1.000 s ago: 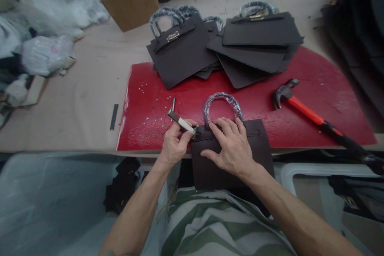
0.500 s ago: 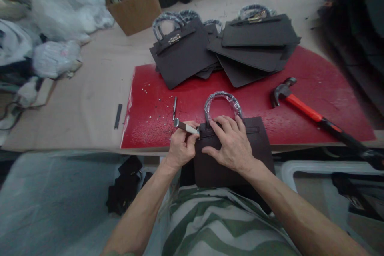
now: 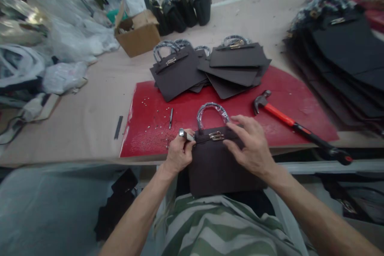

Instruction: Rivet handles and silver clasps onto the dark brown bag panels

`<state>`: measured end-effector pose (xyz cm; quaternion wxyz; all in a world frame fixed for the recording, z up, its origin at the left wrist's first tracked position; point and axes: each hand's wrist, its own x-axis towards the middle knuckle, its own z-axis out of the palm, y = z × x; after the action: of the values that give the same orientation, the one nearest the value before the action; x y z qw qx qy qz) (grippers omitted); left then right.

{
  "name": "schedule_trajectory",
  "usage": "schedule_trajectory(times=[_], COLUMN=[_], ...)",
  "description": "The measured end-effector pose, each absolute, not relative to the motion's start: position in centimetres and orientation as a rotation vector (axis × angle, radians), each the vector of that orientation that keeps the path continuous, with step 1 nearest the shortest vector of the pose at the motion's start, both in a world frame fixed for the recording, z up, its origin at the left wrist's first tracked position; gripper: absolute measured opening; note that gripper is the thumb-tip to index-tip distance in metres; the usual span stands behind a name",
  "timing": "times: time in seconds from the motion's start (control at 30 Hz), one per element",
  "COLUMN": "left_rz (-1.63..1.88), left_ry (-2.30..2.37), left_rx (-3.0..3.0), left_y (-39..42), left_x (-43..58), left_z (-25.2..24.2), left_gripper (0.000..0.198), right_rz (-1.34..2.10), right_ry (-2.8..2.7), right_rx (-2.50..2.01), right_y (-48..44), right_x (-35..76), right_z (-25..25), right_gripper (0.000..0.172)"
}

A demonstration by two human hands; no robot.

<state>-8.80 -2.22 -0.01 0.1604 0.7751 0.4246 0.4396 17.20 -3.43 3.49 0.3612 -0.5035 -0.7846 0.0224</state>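
A dark brown bag panel [image 3: 219, 172] lies at the table's front edge, its lower part hanging toward my lap. Its plastic-wrapped handle [image 3: 212, 106] rests on the red mat [image 3: 147, 128]. Around a small tool with a pale handle and metal end [image 3: 186, 134], my left hand [image 3: 179, 153] is closed, at the panel's upper left corner. A metal buckle [image 3: 216, 136] shows on the panel's strap. My right hand [image 3: 250, 144] has its fingers apart, over the panel's upper right part, fingertips near the handle's right base.
A claw hammer [image 3: 279, 116] lies on the mat at the right. A metal punch [image 3: 171, 118] and small bits lie at the left. Behind are stacked bag panels [image 3: 177, 73], a cardboard box [image 3: 138, 36] and a large dark stack [image 3: 339, 60].
My right hand has lifted and shifted right, uncovering the buckle. My left hand keeps its hold on the tool. The view has shifted, showing more of the table's far side.
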Motion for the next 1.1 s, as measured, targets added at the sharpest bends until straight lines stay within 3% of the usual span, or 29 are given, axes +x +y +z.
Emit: schedule_trajectory(times=[0.17, 0.33, 0.63, 0.73, 0.93, 1.1], left_rz=[1.232, 1.226, 1.198, 1.158, 1.144, 1.126], left_ry=[1.209, 1.193, 1.165, 1.155, 1.133, 1.149], left_rx=[2.154, 2.054, 1.980, 1.958, 1.951, 1.941], left_y=[-2.3, -2.3, -2.1, -2.0, -1.7, -1.8], left_x=[-9.2, -8.9, -8.1, -8.3, -8.5, -8.7], left_z=[-0.9, -0.6, 0.3, 0.2, 0.7, 0.6], left_gripper=[0.014, 0.014, 0.012, 0.014, 0.015, 0.017], right_rz=[-0.270, -0.204, -0.459, -0.295, 0.319, 0.770], right_ry=[-1.753, -1.809, -2.220, -2.131, -1.721, -1.283], right_rx=[-1.907, -2.461, -2.153, -2.126, -2.220, -1.984], right_y=[-2.5, -2.2, -3.6, -4.1, -3.8, -4.8], right_x=[28.3, 33.7, 29.6, 29.2, 29.4, 27.8], right_z=[4.4, 4.2, 4.9, 6.1, 8.7, 10.2], right_gripper=[0.045, 0.054, 0.034, 0.028, 0.034, 0.027])
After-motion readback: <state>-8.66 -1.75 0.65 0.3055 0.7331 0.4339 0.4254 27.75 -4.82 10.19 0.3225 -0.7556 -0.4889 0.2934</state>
